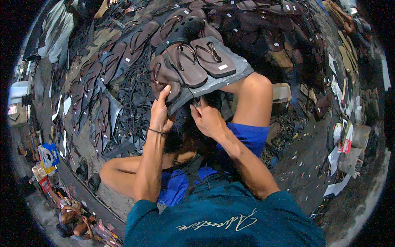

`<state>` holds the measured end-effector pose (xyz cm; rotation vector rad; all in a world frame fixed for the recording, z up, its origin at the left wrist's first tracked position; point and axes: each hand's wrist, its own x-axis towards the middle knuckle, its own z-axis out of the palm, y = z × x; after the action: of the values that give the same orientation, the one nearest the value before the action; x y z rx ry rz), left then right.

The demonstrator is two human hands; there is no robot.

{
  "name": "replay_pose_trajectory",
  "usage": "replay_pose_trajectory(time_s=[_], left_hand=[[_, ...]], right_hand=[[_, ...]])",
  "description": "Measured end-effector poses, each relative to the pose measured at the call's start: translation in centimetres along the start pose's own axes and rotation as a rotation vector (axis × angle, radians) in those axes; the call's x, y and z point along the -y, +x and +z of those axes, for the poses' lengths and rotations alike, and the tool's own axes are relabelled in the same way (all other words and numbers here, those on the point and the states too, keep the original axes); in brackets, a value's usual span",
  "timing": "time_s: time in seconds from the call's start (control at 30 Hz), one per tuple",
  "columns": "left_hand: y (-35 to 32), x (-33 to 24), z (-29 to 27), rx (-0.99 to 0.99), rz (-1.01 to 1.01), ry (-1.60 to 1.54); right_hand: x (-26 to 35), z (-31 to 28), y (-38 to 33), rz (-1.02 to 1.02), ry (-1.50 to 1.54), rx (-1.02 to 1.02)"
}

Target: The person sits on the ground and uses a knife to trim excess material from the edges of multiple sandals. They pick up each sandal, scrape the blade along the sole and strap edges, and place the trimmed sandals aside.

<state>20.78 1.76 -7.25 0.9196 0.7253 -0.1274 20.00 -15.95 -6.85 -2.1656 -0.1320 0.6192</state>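
Note:
A grey slab (242, 66) rests tilted near my raised right knee, with brown flip-flops on it. The middle flip-flop (193, 76) lies beside a right-hand flip-flop (222, 64) that has a white sticker at its heel. Pinched at the heel by my left hand (161, 110), thumb on top, is the left-hand flip-flop (166, 78). Closed below the slab's near edge, my right hand (209, 119) grips the lower end of a long thin dark tool (181, 78). The tool slants up across the flip-flops; its exact kind cannot be made out.
Many brown flip-flops (140, 41) cover the ground ahead and to the left. Dark scraps (131, 103) lie heaped left of my hands. A black perforated clog (185, 31) sits beyond the slab. At far left another person (76, 218) crouches near a blue-and-yellow box (49, 156).

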Motion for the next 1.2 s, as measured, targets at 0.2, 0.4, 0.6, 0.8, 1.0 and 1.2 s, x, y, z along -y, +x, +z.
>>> replay_pose_trajectory(time_s=[0.2, 0.4, 0.6, 0.8, 1.0, 1.2], left_hand=[[1.0, 1.7, -1.5, 0.084, -0.108, -0.199], [-7.2, -0.6, -0.5, -0.060, -0.010, -0.143], [-23.0, -7.3, -3.5, -0.418, 0.442, 1.205], [-29.9, -14.0, -11.4, -0.608, 0.927, 1.378], [-28.3, -13.5, -6.5, -0.155, 0.749, 0.984], [-24.4, -7.0, -8.0, -0.298, 0.540, 0.732]], right_hand=[[-1.5, 2.5, 7.1, -0.289, -0.405, 0.095], [5.0, 8.9, 16.0, -0.548, -0.712, 0.125], [10.6, 6.9, 7.1, -0.167, 0.774, 0.380], [1.5, -15.3, -7.5, -0.100, 1.283, -0.143], [-21.7, -11.6, -5.7, 0.363, 0.884, -0.628], [-23.3, -7.1, -7.2, 0.340, 0.688, -0.628]])
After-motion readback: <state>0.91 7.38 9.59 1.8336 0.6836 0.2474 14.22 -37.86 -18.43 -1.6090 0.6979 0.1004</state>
